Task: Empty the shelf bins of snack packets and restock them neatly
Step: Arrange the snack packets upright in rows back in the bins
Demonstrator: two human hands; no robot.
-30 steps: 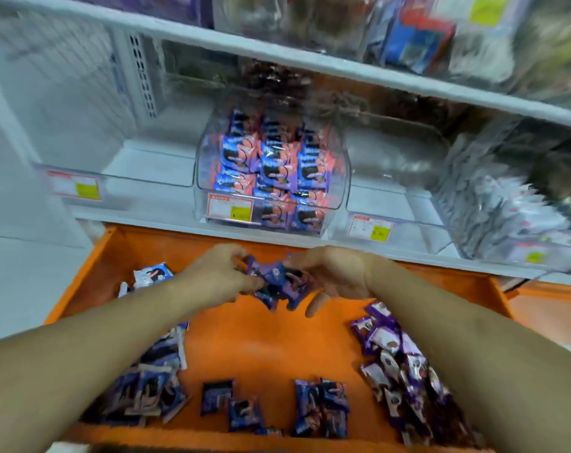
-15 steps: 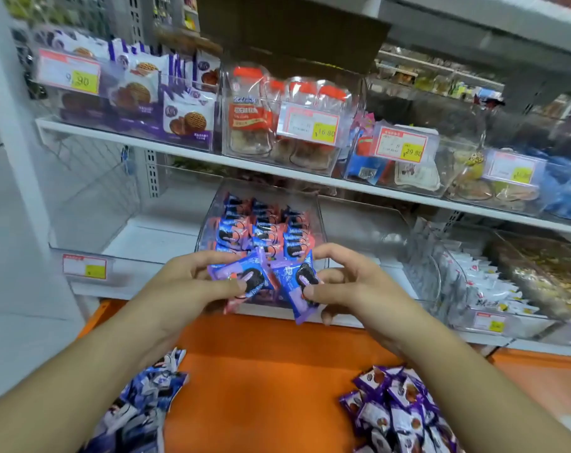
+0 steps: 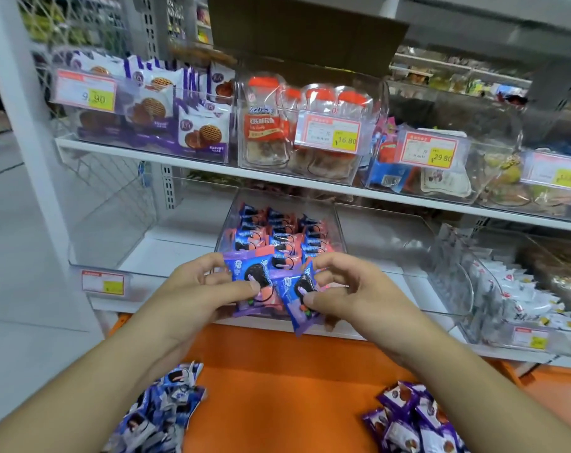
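Note:
My left hand point(image 3: 199, 289) and my right hand point(image 3: 346, 291) together pinch a small bunch of blue-and-pink cookie packets point(image 3: 271, 286) at the front lip of a clear shelf bin point(image 3: 338, 223). That bin holds neat rows of the same packets point(image 3: 277, 237). Below, an orange tray point(image 3: 277, 387) carries a pile of blue-white packets point(image 3: 160, 410) at the left and a pile of purple packets point(image 3: 415, 420) at the right.
An empty clear bin point(image 3: 114, 223) stands left of the filled one, another empty bin point(image 3: 401, 250) to its right, then a bin of white packets point(image 3: 519, 289). The upper shelf point(image 3: 212, 166) carries bins of biscuits, jars and sweets with price tags.
Both hands lifted the packets from low over the orange tray up to the front of the middle bin. The view tilted upward, revealing the upper shelf.

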